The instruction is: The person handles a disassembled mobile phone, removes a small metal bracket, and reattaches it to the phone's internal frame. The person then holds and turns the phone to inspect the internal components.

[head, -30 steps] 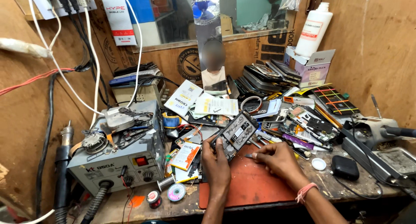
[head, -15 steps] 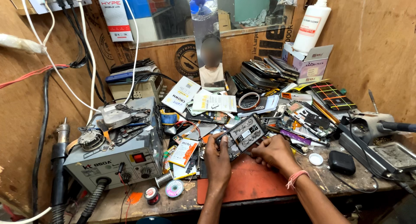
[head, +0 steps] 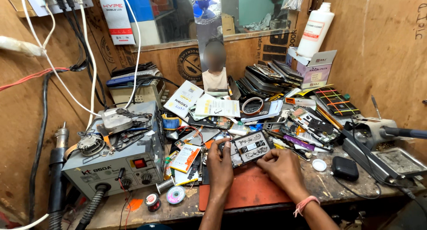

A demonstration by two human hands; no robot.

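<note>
Orange mat point(head: 249, 190) lies on the worktop point(head: 329, 185). One opened phone point(head: 247, 148) rests at its back edge. The left hand point(head: 221, 164) is clamped on the phone's left end. The right hand point(head: 281, 166) has its fingers curled together beside the phone, maybe pinching something tiny. Two small wire spools point(head: 165, 198) sit near one grey box point(head: 120, 163).

Opened phone point(head: 249, 148) on mat point(head: 249, 190), right of station point(head: 118, 161)

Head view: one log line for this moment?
left hand holds opened phone edge | right hand rests beside it | over red mat | bench cluttered
</note>
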